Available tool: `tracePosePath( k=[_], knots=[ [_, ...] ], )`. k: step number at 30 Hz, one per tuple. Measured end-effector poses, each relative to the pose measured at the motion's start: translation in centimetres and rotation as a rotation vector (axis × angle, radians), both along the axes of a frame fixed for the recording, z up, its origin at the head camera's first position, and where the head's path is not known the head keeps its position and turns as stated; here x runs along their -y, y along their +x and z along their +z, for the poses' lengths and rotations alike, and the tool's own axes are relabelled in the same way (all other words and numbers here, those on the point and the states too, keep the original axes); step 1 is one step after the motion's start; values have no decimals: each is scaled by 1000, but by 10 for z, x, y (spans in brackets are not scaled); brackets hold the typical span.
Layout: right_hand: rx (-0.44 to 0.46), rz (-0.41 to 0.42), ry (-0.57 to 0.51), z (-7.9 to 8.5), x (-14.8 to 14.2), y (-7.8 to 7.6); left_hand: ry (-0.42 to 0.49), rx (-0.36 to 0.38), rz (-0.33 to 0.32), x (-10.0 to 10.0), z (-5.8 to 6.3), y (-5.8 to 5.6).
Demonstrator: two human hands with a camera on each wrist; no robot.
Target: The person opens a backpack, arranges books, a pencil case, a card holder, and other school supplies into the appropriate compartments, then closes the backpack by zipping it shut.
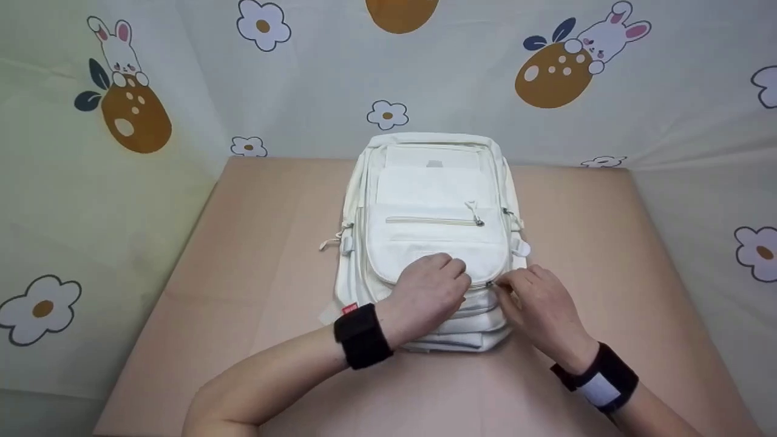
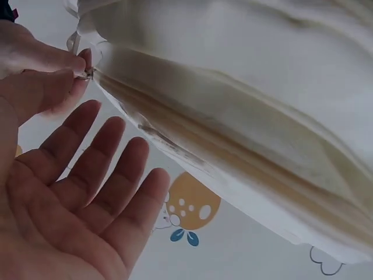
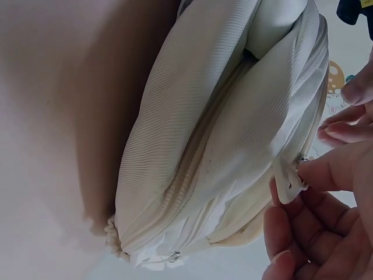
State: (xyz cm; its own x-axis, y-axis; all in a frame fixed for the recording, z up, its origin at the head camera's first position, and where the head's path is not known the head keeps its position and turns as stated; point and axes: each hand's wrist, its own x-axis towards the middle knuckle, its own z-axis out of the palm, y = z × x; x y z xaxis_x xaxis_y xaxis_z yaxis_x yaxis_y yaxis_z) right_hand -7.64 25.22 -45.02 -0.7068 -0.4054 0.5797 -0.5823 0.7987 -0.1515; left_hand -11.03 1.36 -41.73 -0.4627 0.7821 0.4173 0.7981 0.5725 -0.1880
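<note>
A cream-white backpack is on the table with its front panel facing up. At the lower right corner of the front pocket, my right hand pinches a zipper pull between thumb and fingers. The pull has a pale looped cord. My left hand is over the pocket's lower edge, just left of the zipper pull. In the left wrist view its fingers are spread and loosely bent, with the thumb close to the right hand's fingertips. The pocket's zipper seam runs away from the pinched corner.
The backpack stands mid-table on a pinkish-tan tabletop. Another zipper with a cord crosses the front panel. Straps and buckles stick out at the sides. A patterned cloth with rabbits and flowers surrounds the table.
</note>
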Motion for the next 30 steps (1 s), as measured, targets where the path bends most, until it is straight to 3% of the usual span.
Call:
tracePosePath(
  k=[3, 7, 14, 18, 30],
  knots=[
    [0, 1, -17, 0, 2, -1, -86, -9, 55, -8, -1, 0],
    [11, 2, -44, -2, 3, -2, -133, 14, 101, -13, -3, -1],
    [42, 10, -71, -4, 2, -5, -190, 54, 117, -14, -2, -1],
    [67, 22, -74, -3, -6, -8, -177, 45, 113, -14, -1, -1],
    [111, -117, -93, -2, -35, -49, -181, 46, 124, -17, 1, -1]
  ],
)
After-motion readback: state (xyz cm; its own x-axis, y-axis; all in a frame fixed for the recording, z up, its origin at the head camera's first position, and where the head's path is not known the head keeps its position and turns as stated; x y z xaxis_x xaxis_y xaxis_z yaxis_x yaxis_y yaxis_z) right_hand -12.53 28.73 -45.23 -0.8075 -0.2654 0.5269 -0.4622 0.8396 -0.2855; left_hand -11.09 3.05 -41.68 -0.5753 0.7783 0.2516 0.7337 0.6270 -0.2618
